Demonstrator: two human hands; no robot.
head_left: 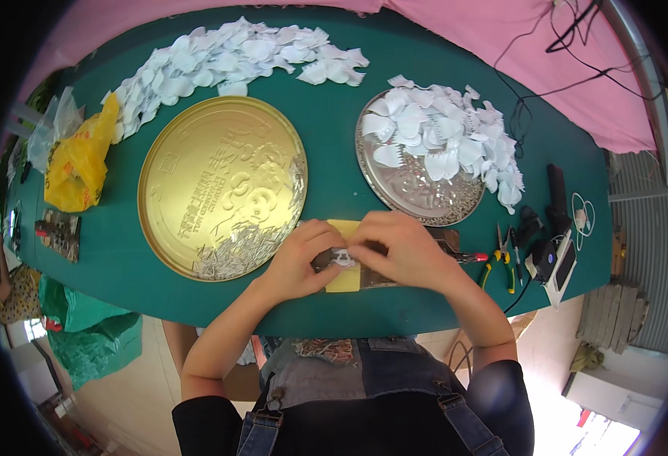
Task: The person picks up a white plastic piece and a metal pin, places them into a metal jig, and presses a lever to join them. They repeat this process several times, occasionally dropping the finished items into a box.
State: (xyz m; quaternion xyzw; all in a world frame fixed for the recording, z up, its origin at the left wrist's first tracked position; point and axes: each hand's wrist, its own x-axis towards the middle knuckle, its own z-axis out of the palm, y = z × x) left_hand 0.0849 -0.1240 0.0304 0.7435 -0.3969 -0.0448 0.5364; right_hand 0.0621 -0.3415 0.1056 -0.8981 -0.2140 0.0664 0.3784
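Note:
My left hand (301, 258) is closed, its fingertips pinching a small white piece (342, 257) over a yellow pad (343, 283). From the other side my right hand (404, 249) reaches in, thumb and fingers pressed together beside the white piece; whatever lies between those fingertips is too small to make out. Under and behind the hands, a flat brown object (376, 278) lies across the pad, mostly covered. Beyond my left hand is a round gold tray (197, 175), with many thin silver metal pieces (235, 251) heaped along its near and right rim.
Past my right hand stands a round silver tray (372, 171) with small beads and toothed white pieces (433, 129). More white pieces (220, 57) are piled at the back. Pliers (505, 262) and a black device (544, 260) lie right, a yellow bag (79, 171) left.

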